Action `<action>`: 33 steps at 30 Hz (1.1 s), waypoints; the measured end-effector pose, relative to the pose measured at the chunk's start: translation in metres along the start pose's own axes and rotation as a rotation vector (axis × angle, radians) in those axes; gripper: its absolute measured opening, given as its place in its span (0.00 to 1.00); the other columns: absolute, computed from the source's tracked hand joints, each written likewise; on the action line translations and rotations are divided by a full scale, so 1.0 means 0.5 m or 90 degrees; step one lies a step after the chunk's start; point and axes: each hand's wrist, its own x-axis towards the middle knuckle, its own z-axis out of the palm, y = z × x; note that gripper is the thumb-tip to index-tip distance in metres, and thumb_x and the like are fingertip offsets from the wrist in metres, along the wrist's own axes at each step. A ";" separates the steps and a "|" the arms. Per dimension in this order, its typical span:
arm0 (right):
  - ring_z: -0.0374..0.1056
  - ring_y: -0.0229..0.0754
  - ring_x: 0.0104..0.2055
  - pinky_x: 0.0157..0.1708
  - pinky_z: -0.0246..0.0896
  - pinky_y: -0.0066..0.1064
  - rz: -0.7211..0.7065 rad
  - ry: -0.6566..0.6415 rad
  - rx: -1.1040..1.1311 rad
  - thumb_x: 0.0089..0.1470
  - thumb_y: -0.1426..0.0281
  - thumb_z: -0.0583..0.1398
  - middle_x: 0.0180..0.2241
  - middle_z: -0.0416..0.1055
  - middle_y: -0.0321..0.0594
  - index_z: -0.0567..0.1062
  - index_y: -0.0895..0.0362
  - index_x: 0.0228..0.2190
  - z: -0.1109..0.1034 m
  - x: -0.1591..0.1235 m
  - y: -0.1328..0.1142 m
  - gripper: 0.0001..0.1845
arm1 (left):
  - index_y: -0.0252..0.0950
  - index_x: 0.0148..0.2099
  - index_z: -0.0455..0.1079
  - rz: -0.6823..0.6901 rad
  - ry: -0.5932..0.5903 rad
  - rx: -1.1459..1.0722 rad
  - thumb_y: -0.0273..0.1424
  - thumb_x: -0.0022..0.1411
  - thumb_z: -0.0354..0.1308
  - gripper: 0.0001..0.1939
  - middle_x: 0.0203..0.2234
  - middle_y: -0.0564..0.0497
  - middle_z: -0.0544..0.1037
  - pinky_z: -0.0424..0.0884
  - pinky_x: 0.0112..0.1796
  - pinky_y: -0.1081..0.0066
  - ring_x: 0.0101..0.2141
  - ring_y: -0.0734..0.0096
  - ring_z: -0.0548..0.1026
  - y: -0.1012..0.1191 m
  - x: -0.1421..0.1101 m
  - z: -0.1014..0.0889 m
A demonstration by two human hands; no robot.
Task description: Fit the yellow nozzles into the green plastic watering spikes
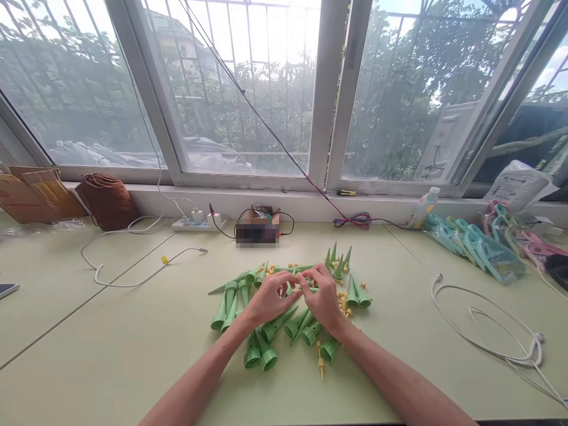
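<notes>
My left hand (271, 294) and my right hand (322, 296) meet fingertip to fingertip above a heap of green plastic watering spikes. Both are closed in a pinch, and what sits between the fingertips is too small and covered to make out. Hollow green spikes (268, 357) lie below my left wrist, open ends toward me. More spikes (231, 305) fan out at the left, and several upright spikes (339, 266) stand behind my right hand. Small yellow valve pieces (345, 305) are scattered beside my right hand. A longer yellow piece (320, 360) lies nearer to me.
A power strip (199, 223) and a small box (261, 228) stand by the window ledge. White cables (119, 286) lie left, and a coiled white cable (488, 349) right. A bottle (426, 207) and bagged teal hangers (479, 242) are at back right; a brown pouch (107, 202) back left.
</notes>
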 end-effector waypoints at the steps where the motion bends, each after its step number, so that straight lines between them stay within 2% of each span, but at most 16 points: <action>1: 0.63 0.39 0.31 0.32 0.62 0.31 0.000 0.000 0.000 0.61 0.71 0.57 0.31 0.65 0.38 0.74 0.57 0.31 0.000 0.000 -0.001 0.07 | 0.36 0.39 0.72 0.001 0.005 0.003 0.30 0.61 0.58 0.05 0.28 0.53 0.73 0.65 0.28 0.75 0.25 0.76 0.68 0.000 0.000 0.001; 9: 0.62 0.39 0.30 0.32 0.62 0.31 -0.001 -0.009 0.005 0.60 0.71 0.59 0.30 0.64 0.37 0.75 0.57 0.31 -0.002 0.000 -0.005 0.05 | 0.37 0.38 0.73 -0.018 0.021 0.000 0.33 0.63 0.58 0.05 0.30 0.52 0.75 0.67 0.28 0.74 0.25 0.75 0.68 0.002 0.001 0.002; 17: 0.62 0.39 0.30 0.32 0.61 0.31 0.002 -0.021 0.003 0.60 0.71 0.59 0.29 0.64 0.37 0.75 0.57 0.31 0.000 -0.003 0.001 0.06 | 0.37 0.37 0.73 -0.023 0.018 -0.008 0.30 0.67 0.50 0.10 0.29 0.51 0.75 0.65 0.28 0.74 0.27 0.73 0.69 0.008 0.005 0.000; 21: 0.63 0.39 0.30 0.32 0.61 0.31 0.010 -0.013 0.008 0.62 0.68 0.57 0.29 0.66 0.38 0.73 0.57 0.30 0.003 -0.004 0.001 0.10 | 0.36 0.35 0.72 -0.035 0.036 0.007 0.30 0.67 0.50 0.11 0.28 0.50 0.75 0.65 0.27 0.74 0.27 0.71 0.69 0.005 0.004 0.001; 25: 0.65 0.39 0.29 0.31 0.60 0.30 0.058 0.006 0.019 0.65 0.67 0.53 0.29 0.69 0.38 0.71 0.57 0.33 0.005 -0.004 0.005 0.11 | 0.36 0.34 0.71 -0.061 0.067 0.016 0.30 0.66 0.51 0.10 0.28 0.49 0.76 0.66 0.28 0.73 0.28 0.70 0.71 -0.005 0.004 0.005; 29: 0.61 0.38 0.24 0.27 0.56 0.28 0.072 0.006 0.003 0.66 0.66 0.51 0.24 0.66 0.35 0.67 0.56 0.29 0.005 -0.006 0.014 0.13 | 0.36 0.35 0.72 -0.072 0.076 0.017 0.31 0.66 0.51 0.10 0.29 0.49 0.76 0.67 0.29 0.73 0.29 0.70 0.72 -0.010 0.006 0.007; 33: 0.53 0.35 0.19 0.22 0.49 0.28 0.069 -0.001 -0.028 0.65 0.65 0.52 0.19 0.60 0.30 0.62 0.54 0.24 0.004 -0.006 0.016 0.17 | 0.36 0.35 0.73 -0.075 0.066 0.030 0.31 0.67 0.50 0.11 0.29 0.49 0.77 0.67 0.29 0.72 0.29 0.69 0.72 -0.011 0.006 0.007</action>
